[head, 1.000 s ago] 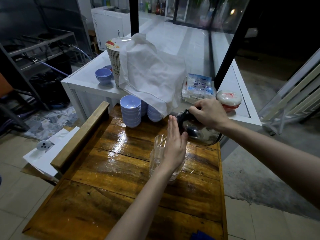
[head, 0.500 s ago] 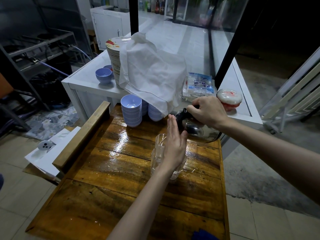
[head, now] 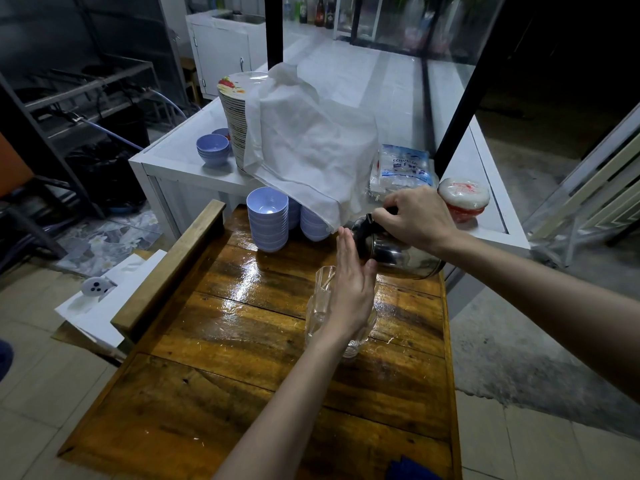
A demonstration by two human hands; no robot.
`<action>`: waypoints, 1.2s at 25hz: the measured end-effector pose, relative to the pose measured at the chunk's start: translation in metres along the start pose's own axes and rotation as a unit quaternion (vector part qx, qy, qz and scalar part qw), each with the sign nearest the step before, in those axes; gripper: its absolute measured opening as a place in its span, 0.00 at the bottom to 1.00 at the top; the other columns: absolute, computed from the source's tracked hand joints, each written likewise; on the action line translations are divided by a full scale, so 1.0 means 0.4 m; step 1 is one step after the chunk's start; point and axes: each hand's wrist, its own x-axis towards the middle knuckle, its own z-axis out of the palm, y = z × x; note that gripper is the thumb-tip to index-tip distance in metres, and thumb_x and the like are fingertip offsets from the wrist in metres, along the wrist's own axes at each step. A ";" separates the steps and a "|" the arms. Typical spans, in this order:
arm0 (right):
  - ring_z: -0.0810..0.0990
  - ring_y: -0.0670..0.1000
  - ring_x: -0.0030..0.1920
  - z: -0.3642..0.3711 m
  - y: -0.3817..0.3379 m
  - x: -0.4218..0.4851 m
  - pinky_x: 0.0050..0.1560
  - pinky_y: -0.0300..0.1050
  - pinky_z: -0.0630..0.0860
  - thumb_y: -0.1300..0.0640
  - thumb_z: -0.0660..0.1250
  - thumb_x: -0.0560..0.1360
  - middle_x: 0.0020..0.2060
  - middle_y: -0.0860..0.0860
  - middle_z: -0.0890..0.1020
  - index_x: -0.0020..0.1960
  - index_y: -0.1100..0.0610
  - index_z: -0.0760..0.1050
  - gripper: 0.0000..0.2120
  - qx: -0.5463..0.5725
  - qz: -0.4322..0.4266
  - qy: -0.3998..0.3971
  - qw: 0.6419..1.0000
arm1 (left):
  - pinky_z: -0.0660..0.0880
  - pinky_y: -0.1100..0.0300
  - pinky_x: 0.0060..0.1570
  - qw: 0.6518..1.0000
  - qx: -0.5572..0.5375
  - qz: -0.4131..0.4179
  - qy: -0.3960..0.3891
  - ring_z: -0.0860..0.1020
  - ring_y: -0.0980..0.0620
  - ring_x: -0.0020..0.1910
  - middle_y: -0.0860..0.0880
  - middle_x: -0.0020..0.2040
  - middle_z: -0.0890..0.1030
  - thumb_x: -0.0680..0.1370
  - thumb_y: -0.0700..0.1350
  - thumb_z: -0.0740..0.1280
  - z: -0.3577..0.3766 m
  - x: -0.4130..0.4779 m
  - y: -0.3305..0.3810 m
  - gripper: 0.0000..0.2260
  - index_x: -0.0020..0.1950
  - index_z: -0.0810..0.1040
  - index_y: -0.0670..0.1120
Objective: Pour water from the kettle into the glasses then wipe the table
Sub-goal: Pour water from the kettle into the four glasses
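A shiny steel kettle (head: 394,249) hangs tilted above the far right of the wet wooden table (head: 242,327). My right hand (head: 414,216) grips its dark handle from above. Clear glasses (head: 320,303) stand together mid-table, partly hidden by my left hand (head: 353,289). That hand is held flat, fingers straight and pointing away, between the glasses and the kettle's front, its thumb near the kettle body. No stream of water can be made out.
Stacks of pale blue bowls (head: 268,220) stand at the table's far edge. Behind is a white counter (head: 173,161) with stacked plates under a white cloth (head: 311,140), a plastic packet (head: 401,168) and a red-and-white tub (head: 464,199). A blue cloth (head: 408,469) lies at the near edge.
The kettle has risen slightly and shifted a little toward the glasses. My left hand stays flat beside the glasses.
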 end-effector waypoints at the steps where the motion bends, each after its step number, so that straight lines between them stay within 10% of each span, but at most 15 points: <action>1: 0.75 0.56 0.27 0.001 0.000 0.000 0.32 0.44 0.63 0.44 0.57 0.69 0.23 0.57 0.77 0.28 0.60 0.78 0.23 -0.003 -0.004 0.001 1.000 | 0.36 0.75 0.68 1.000 0.000 0.001 -0.001 0.38 0.59 0.77 0.53 0.78 0.37 0.83 0.53 0.50 -0.001 -0.002 0.001 0.29 0.78 0.38 0.48; 22: 0.75 0.58 0.27 0.016 0.010 -0.015 0.33 0.41 0.59 0.46 0.59 0.70 0.22 0.59 0.76 0.28 0.61 0.77 0.22 0.028 0.006 0.010 1.000 | 0.31 0.83 0.58 0.999 0.038 -0.003 -0.007 0.39 0.57 0.77 0.52 0.79 0.38 0.83 0.52 0.50 -0.005 0.001 -0.002 0.29 0.78 0.38 0.47; 30: 0.77 0.54 0.29 0.041 0.089 -0.119 0.30 0.45 0.68 0.49 0.63 0.73 0.27 0.55 0.80 0.30 0.58 0.79 0.19 0.220 0.191 0.007 0.957 | 0.40 0.61 0.75 0.990 0.106 0.070 -0.055 0.40 0.57 0.77 0.50 0.79 0.43 0.84 0.50 0.50 0.009 0.027 -0.003 0.26 0.79 0.44 0.46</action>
